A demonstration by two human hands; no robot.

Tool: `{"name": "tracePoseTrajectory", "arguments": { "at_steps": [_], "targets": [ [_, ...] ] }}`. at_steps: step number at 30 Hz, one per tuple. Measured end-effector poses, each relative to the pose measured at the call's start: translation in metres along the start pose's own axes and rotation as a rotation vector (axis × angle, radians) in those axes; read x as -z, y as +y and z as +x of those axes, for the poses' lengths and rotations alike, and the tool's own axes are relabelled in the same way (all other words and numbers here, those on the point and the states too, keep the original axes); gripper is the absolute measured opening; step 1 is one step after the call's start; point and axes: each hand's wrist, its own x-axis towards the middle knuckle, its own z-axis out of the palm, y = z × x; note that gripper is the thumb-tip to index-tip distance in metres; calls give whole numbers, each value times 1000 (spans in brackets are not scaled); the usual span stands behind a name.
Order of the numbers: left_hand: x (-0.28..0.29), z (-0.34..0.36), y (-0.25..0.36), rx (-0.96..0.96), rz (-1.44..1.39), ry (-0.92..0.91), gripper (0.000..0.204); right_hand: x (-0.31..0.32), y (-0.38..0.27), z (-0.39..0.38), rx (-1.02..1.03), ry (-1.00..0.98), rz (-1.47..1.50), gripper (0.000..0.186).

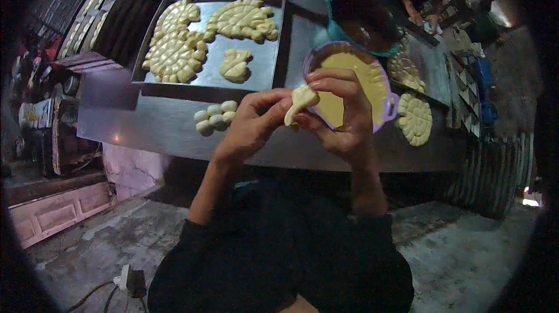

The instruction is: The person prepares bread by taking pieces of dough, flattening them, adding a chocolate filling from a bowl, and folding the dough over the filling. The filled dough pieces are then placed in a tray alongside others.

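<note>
Between my hands is a small pale piece of dough (pixel 302 103), pulled into an uneven shape. My left hand (pixel 256 116) pinches its left side between thumb and fingers. From the right, my right hand (pixel 347 112) grips it with the fingers curled over the top and the thumb below. Behind the right hand stands a purple basin (pixel 391 116) of yellow filling (pixel 335 103), partly covered by that hand. Several small dough balls (pixel 215 117) sit in a cluster on the table, left of my left hand.
A metal tray (pixel 269 71) holds shaped dough pieces (pixel 174 45) on the metal table (pixel 151 118). Flat scored dough (pixel 414 119) lies at the right. Beyond the basin is a teal tub (pixel 387 52). Another person's hand (pixel 414 17) is at the far right. A tray rack (pixel 105 19) stands far left.
</note>
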Motion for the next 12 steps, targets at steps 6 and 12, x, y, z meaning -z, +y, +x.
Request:
{"name": "tracePoseTrajectory", "arguments": {
  "at_steps": [6,12],
  "targets": [
    [-102,3,-17,-362,187,280,32,40,-19,-64,-574,200,681,55],
    [-124,4,-28,-651,423,222,67,62,-14,-79,-558,306,504,42]
  ]
}}
